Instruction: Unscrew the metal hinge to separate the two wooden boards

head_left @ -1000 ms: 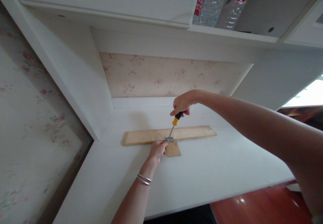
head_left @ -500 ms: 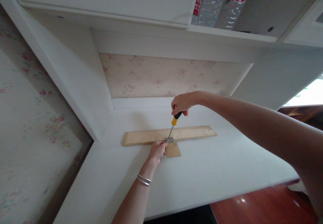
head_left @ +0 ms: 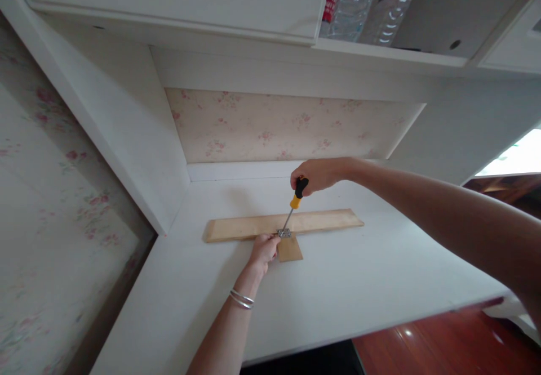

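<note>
My right hand [head_left: 319,173] grips the screwdriver [head_left: 292,211], its shaft slanting from handle at 1 o'clock down to the bracket [head_left: 284,232] on the long board [head_left: 283,224], which runs left-right across the worktop [head_left: 338,290]. My left hand [head_left: 264,249] pinches the bracket's edge; the bottles' [head_left: 359,3] red labels are unreadable.

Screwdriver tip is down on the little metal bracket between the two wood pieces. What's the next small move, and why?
Probably keep turning the screwdriver with downward pressure. Its tip sits on the metal bracket bridging the long wood strip and the small wood piece; the right hand grips the handle from above, and the left hand braces beside the bracket. Whether the screw is seated is too small to tell.
</note>
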### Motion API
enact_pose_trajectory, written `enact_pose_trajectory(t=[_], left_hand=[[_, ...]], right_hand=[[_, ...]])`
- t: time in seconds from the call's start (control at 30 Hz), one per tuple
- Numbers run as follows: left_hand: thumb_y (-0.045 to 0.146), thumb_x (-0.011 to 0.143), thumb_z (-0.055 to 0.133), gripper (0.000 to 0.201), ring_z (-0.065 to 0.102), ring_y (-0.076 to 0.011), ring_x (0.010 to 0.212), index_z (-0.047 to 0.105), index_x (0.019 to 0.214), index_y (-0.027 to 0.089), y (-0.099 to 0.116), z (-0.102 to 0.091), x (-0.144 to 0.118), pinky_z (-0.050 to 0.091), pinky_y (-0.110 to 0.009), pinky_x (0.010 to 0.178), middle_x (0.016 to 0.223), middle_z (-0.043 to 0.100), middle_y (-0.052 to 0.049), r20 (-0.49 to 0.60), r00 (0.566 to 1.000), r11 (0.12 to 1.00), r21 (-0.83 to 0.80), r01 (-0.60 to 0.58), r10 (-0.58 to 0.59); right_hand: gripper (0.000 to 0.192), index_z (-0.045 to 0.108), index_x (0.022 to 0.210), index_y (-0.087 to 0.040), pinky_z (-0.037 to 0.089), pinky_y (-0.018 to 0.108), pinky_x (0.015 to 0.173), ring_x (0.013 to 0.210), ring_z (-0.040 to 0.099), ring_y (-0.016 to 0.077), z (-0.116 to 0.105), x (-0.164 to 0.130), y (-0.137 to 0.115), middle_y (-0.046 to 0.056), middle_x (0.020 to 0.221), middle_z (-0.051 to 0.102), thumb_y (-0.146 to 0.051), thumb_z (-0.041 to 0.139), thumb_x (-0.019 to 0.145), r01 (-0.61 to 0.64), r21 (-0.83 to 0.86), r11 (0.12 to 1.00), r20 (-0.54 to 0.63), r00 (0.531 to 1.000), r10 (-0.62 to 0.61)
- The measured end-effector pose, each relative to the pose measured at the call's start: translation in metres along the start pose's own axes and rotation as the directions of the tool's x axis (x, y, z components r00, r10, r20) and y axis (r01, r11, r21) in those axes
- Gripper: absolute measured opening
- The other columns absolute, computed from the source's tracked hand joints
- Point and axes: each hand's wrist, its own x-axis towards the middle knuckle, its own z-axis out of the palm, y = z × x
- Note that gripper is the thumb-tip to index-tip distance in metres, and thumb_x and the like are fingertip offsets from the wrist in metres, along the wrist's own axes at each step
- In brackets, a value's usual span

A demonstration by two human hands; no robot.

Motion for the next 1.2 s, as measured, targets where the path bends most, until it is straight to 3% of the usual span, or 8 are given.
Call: enact_pose_trajectory(t=[0.13,0.27,0.47,0.63,0.77,0.9,1.07,1.2], left_hand=[[0.024,0.072,0.054,0.02,0.026,-0.0048,0.032,0.048,0.055,0.017,-0.001,0.001,0.001,0.011,-0.02,0.036,0.036,0.031,0.009,0.004,1.0,1.0,0.004,-0.004,0.004],[0.024,0.073,0.053,0.019,0.027,-0.0046,0.032,0.048,0.056,0.016,-0.001,0.001,0.001,0.012,-0.019,0.036,0.037,0.031,0.009,0.002,1.0,1.0,0.015,-0.014,0.014],[0.026,0.072,0.054,0.016,0.036,-0.0054,0.036,0.055,0.062,0.014,-0.002,-0.001,0.001,0.021,-0.019,0.036,0.042,0.041,0.006,0.016,0.999,0.999,0.025,-0.037,0.036],[0.035,0.073,0.058,0.024,0.041,-0.0062,0.039,0.057,0.063,0.013,-0.004,-0.003,0.0,0.027,-0.018,0.039,0.047,0.049,0.003,0.025,0.997,0.993,0.088,-0.074,0.072],[0.043,0.074,0.059,0.032,0.044,-0.0073,0.041,0.058,0.063,0.013,-0.003,-0.003,-0.005,0.03,-0.019,0.04,0.048,0.051,0.002,-0.003,0.994,0.985,0.137,-0.107,0.108],[0.046,0.075,0.058,0.034,0.047,-0.0086,0.042,0.057,0.064,0.014,-0.002,0.0,-0.008,0.033,-0.019,0.041,0.048,0.052,0.002,-0.01,0.991,0.979,0.16,-0.13,0.133],[0.043,0.08,0.051,0.03,0.051,-0.0109,0.042,0.058,0.069,0.016,-0.008,0.003,-0.009,0.035,-0.02,0.043,0.049,0.055,0.001,-0.009,0.989,0.951,0.277,-0.138,0.146],[0.036,0.081,0.052,0.023,0.058,-0.0132,0.055,0.064,0.084,0.017,-0.01,0.001,-0.023,0.04,-0.021,0.052,0.068,0.065,-0.004,-0.161,0.948,0.887,0.423,-0.185,0.275]], right_hand=[[0.037,0.067,0.091,-0.021,0.037,0.023,0.061,0.074,0.058,0.015,0.004,-0.005,0.007,0.0,0.085,0.067,-0.007,0.057,0.058,0.064,-0.028,0.998,-0.084,0.994,-0.067],[0.035,0.066,0.09,-0.02,0.038,0.022,0.063,0.075,0.058,0.0147,0.007,-0.013,0.013,-0.001,0.086,0.067,-0.007,0.057,0.059,0.065,0.043,0.997,-0.132,0.99,-0.058],[0.031,0.066,0.093,-0.021,0.04,0.025,0.07,0.08,0.058,0.0172,0.023,-0.034,0.035,0.0,0.091,0.067,-0.02,0.065,0.062,-0.052,0.269,0.962,-0.166,0.981,0.099],[0.036,0.067,0.097,-0.02,0.042,0.028,0.074,0.085,0.058,0.0185,0.061,-0.054,0.055,0.002,0.094,0.066,-0.032,0.069,0.064,-0.07,0.548,0.834,-0.269,0.929,0.255],[0.037,0.067,0.098,-0.017,0.044,0.03,0.074,0.081,0.058,0.0178,0.098,-0.071,0.061,0.005,0.092,0.067,-0.035,0.071,0.065,-0.051,0.751,0.659,-0.288,0.872,0.396],[0.038,0.067,0.097,-0.017,0.047,0.033,0.082,0.086,0.06,0.0184,0.143,-0.089,0.062,0.007,0.096,0.066,-0.037,0.074,0.065,0.11,0.929,0.354,-0.282,0.83,0.482],[0.033,0.068,0.094,-0.019,0.049,0.032,0.087,0.089,0.063,0.0175,0.208,-0.105,0.053,0.006,0.104,0.065,-0.034,0.076,0.066,0.294,0.956,-0.006,-0.232,0.767,0.598],[0.029,0.07,0.091,-0.022,0.051,0.028,0.084,0.087,0.064,0.0164,0.247,-0.111,0.039,0.004,0.1,0.067,-0.034,0.077,0.065,0.353,0.923,-0.157,-0.165,0.729,0.664]])
